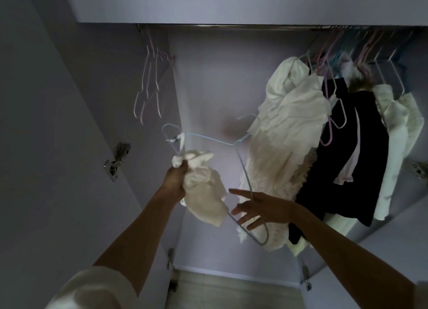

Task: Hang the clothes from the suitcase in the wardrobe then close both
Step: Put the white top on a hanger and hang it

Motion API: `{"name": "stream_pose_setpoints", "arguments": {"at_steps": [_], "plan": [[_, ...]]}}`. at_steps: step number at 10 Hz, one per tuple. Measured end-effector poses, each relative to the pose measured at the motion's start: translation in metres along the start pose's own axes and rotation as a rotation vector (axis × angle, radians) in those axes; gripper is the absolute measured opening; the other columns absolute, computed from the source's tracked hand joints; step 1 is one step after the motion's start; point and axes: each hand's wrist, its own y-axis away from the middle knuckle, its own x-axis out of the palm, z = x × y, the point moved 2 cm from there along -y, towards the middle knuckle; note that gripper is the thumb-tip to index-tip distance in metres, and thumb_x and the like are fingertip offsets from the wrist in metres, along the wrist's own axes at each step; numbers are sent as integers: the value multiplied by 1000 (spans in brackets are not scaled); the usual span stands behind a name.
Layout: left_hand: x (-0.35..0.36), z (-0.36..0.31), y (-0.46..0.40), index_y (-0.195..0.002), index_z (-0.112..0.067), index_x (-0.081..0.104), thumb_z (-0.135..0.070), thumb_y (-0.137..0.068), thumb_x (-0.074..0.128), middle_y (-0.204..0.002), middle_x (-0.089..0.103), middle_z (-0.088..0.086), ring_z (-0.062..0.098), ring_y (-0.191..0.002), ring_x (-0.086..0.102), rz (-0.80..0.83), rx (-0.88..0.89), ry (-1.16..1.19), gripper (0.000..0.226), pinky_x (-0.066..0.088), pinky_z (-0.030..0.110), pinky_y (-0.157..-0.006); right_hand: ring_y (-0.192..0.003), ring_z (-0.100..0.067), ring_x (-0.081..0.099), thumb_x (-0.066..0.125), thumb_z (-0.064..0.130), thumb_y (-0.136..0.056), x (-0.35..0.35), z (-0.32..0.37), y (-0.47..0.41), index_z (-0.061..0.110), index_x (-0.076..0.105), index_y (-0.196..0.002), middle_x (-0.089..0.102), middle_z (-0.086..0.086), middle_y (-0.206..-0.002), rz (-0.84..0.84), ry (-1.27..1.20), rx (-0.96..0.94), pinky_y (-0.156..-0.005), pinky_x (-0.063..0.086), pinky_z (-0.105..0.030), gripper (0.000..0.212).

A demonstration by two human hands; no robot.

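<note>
Left hand (176,179) clutching bunched white garment (203,193) and blue hanger (240,160) below rail (231,26); right hand (257,210) spread wide, empty. Risk: garment slipping off tilted hanger.

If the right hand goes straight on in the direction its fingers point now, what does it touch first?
The right hand is open, with its fingers pointing left toward the cream garment bunched in the left hand. It would probably meet that garment first, though the blue wire hanger crosses close by and depth is unclear.
</note>
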Motion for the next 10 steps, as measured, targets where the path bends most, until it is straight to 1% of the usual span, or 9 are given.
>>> {"name": "stream_pose_setpoints", "arguments": {"at_steps": [1,2,3,4,6,7,8,9,10], "plan": [[13,-10,-26,-68,-21,43,4,-62,55,-58,41,-5,8,-33,27,347,43,161,29,31,19,-35,-98,-35,64,69,31,-80,2,17,1,43,44,-130,57,-6,-126,120,-300,-76,-80,55,-41,57],[15,-15,-15,-59,-26,36,6,-58,55,-61,43,-1,2,-37,30,280,-12,247,38,34,17,-38,-81,-29,65,49,14,-91,8,28,-1,35,49,-128,64,-6,-108,87,-407,-112,-68,53,-32,43],[25,-24,2,-84,-17,52,-15,-95,48,-57,67,-6,0,-47,57,-172,6,-134,13,50,18,-51,-66,-16,47,49,10,-92,13,28,-8,19,60,-117,53,-9,-85,-98,-273,-127,-56,38,-23,29],[11,-22,2,-101,-6,58,-18,-99,42,-70,72,-7,7,-67,68,-323,176,-236,20,55,23,-60,-60,-12,37,43,11,-97,12,26,-18,0,58,-119,42,-8,-74,-337,46,-146,-50,32,-18,29],[-6,-31,-1,-92,-8,59,-11,-99,36,-90,62,8,21,-83,59,-478,242,74,24,51,31,-71,-66,-17,44,37,11,-98,-3,20,-10,9,55,-121,50,-12,-87,-529,58,-105,-53,38,-22,30],[-15,-26,-1,-94,-9,59,-29,-96,38,-103,61,14,30,-96,58,-450,99,131,29,48,37,-83,-71,-20,46,39,15,-99,-2,22,-9,19,59,-105,50,-12,-90,-537,-28,-134,-58,41,-28,22],[-20,-13,3,-103,-2,64,-66,-79,46,-108,65,18,33,-102,62,-516,-14,-71,71,47,42,-92,-93,-28,49,40,19,-98,-3,24,-10,28,61,-96,52,-11,-105,-507,-99,-172,-79,45,-42,23],[-18,-11,9,-113,-6,61,-71,-67,60,-109,67,15,30,-98,64,-452,-33,-369,79,51,40,-86,-93,-28,44,39,15,-98,-3,24,-6,28,62,-96,48,-12,-103,-434,-54,-135,-76,40,-40,26],[-15,-10,10,-138,-19,34,-59,-71,68,-111,63,9,24,-100,59,-295,-68,-651,85,46,35,-87,-91,-26,51,37,16,-98,-5,21,1,28,59,-98,53,-10,-100,-414,13,-55,-69,45,-34,25]]}}
